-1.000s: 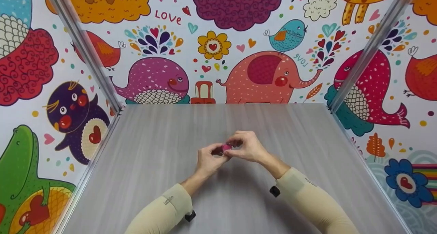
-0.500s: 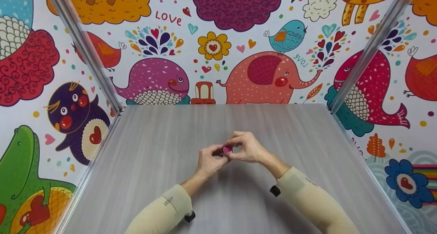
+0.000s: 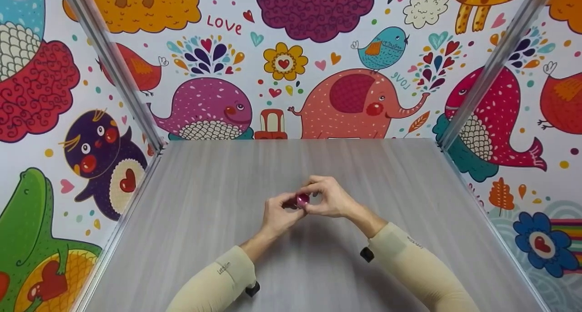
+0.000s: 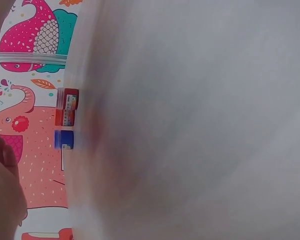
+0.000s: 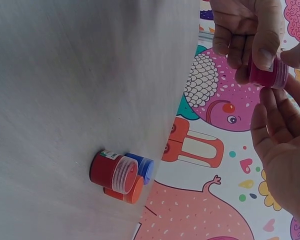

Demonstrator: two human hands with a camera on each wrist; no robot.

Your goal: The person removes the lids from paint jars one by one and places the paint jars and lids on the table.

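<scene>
Between both hands is a small magenta paint jar [image 3: 303,200] with a clear ribbed screw lid, held above the table. My left hand [image 3: 283,215] grips the jar's body, its thumb over the label in the right wrist view. From the other side, my right hand [image 3: 331,197] pinches the lid [image 5: 280,75] between thumb and fingers. The jar appears sideways in the right wrist view, its lid towards my right hand. In the left wrist view only part of a hand [image 4: 5,195] shows at the left edge, and the held jar is barely visible.
Three more paint jars stand close together on the grey table [image 3: 204,189]: a dark red jar [image 5: 109,170], an orange jar [image 5: 132,192] and a blue jar [image 5: 144,167]. Metal rails [image 3: 120,82] and printed walls bound the table.
The held jar has turned slightly, so more of its shiny round end faces the head camera. Both hands stay in nearly the same place.
</scene>
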